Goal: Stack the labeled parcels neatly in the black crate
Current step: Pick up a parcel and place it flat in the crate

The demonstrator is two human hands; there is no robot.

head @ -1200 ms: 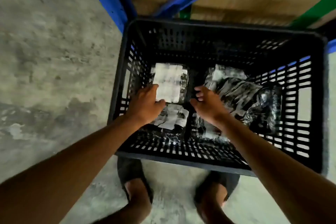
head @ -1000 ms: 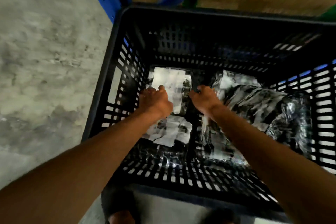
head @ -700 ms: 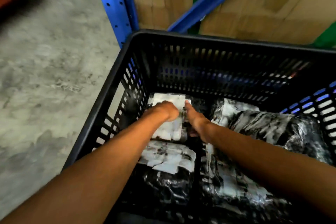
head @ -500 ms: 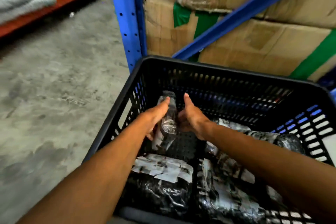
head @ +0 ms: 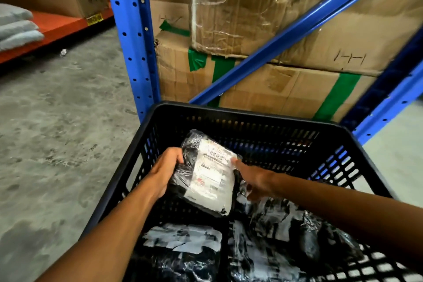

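Lifted off the black slatted plastic crate (head: 343,130) floor, the black plastic-wrapped labeled parcel (head: 206,174) tilts label-up, left hand (head: 163,173) clamped on its edge, right hand (head: 256,181) open and steadying, likely for restacking.

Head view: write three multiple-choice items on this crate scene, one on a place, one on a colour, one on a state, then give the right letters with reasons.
1. Where is the black plastic-wrapped parcel with the white label?
A. lifted above the black slotted plastic crate's floor
B. on the concrete floor
C. on the orange shelf

2. What colour is the upright steel rack post behind the crate?
A. red
B. blue
C. yellow

3. How is the parcel held?
A. left hand grips its edge, right hand touches the other side
B. right hand only
C. by no hand

Answers: 1 A, it sits tilted between the hands, above the parcels lying in the crate. 2 B, the perforated post is blue. 3 A, left fingers curl round its left edge while the right fingertips meet the label.
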